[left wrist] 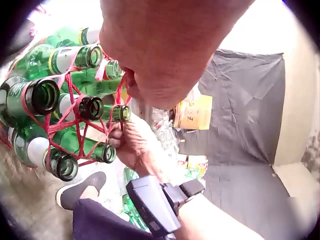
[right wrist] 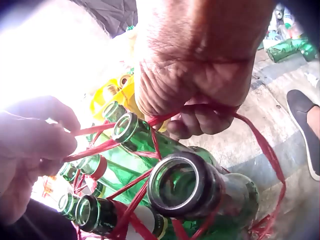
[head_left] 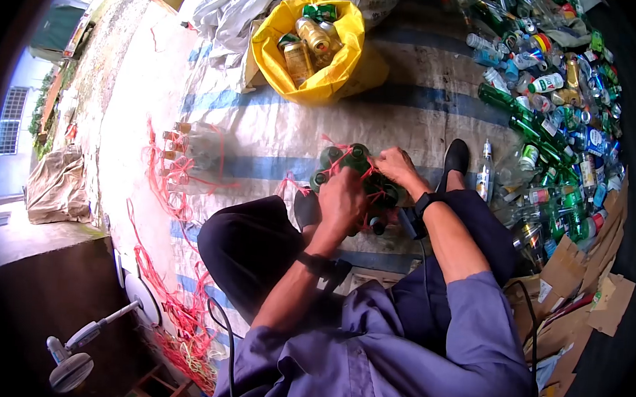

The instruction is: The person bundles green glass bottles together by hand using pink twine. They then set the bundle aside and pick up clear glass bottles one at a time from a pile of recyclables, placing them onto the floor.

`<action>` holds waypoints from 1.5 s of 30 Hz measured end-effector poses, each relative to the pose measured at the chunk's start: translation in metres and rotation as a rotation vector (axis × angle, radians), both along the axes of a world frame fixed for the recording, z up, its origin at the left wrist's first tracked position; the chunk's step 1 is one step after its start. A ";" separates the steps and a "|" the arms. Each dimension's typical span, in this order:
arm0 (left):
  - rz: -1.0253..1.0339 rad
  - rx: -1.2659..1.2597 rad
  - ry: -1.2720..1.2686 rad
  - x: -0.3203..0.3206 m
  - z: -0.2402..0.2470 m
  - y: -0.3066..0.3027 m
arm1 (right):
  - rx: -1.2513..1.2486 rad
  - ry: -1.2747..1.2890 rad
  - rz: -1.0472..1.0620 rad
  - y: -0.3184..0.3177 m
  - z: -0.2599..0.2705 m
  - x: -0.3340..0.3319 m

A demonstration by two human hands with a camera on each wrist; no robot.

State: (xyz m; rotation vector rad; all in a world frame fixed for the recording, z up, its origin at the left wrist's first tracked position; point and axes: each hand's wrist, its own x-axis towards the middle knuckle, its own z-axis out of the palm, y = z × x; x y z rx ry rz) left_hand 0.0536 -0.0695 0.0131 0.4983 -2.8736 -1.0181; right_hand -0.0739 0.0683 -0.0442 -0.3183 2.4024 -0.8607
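Below the left fingers (right wrist: pixel 55 137) and right fingers (right wrist: pixel 210 119), each clamped on red twine (right wrist: pixel 270 152), green glass bottles (left wrist: pixel 40 61) look heavy, slick, breakable: best gripped by the necks (right wrist: pixel 209 174).

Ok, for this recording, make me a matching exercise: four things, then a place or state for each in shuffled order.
1. Yellow bag
2. Right hand
3. Central green bottles
4. Cardboard pieces

A. At the head view's lower right
B. Laced together with red string
C. Holding several cans
D. Gripping that string

Pairs: 1-C, 2-D, 3-B, 4-A
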 end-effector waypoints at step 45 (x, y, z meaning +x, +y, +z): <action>-0.686 -0.387 0.165 -0.015 0.032 -0.010 | -0.415 -0.121 -0.316 0.039 0.002 0.006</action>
